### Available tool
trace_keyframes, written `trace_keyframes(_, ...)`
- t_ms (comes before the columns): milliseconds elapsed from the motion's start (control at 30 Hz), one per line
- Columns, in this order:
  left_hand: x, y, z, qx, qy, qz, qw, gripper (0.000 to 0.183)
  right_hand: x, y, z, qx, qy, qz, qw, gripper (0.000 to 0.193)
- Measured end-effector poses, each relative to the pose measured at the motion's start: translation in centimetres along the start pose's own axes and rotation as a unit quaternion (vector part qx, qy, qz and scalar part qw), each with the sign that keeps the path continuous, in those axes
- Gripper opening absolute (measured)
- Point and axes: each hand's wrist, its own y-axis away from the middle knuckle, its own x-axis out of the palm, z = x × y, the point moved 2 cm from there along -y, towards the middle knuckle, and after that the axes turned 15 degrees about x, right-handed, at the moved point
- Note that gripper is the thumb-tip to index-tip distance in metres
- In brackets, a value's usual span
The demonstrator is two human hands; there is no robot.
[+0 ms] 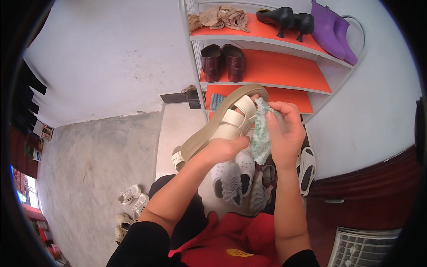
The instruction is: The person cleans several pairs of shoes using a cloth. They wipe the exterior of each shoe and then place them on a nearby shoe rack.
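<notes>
A cream strappy sandal (232, 121) with a thick tan sole is tilted before me, its toe end up and to the right. My left hand (226, 150) grips it by the straps, thumb outside; most of its other fingers are hidden. Pinched between the thumb and fingers of my right hand (287, 131) is a fuzzy white-and-green cloth (261, 140), which hangs down beside the sandal's straps and appears to touch them near the toe.
Ahead stands a shoe rack (275, 71) with orange shelves, bearing maroon loafers (222, 62), black heels (284, 21) and purple boots (333, 31). Below my hands are white shoes (244, 171). White sneakers (130, 194) lie on the floor at left, a cream slide (307, 169) at right.
</notes>
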Motion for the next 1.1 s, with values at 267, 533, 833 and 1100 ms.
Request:
trace_keyframes(267,0.6,1.5,2.0,0.032,-0.298,0.118,0.947,0.061,0.4,0.4,0.5,-0.109,0.186,0.000,0.976,0.018)
trace_keyframes(533,-0.2,0.9,1.8,0.065,-0.407,0.106,0.905,0.051,0.2,0.2,0.0,-0.058,0.190,0.017,0.980,0.016)
trace_keyframes(833,-1.5,2.0,4.2,0.061,-0.501,0.100,0.857,0.037,1.6,1.2,0.3,-0.057,0.204,0.114,0.971,0.016)
trace_keyframes(1100,-1.4,0.7,2.8,0.155,-0.465,0.075,0.868,0.042,1.9,1.8,1.6,-0.029,0.161,0.215,0.963,0.014)
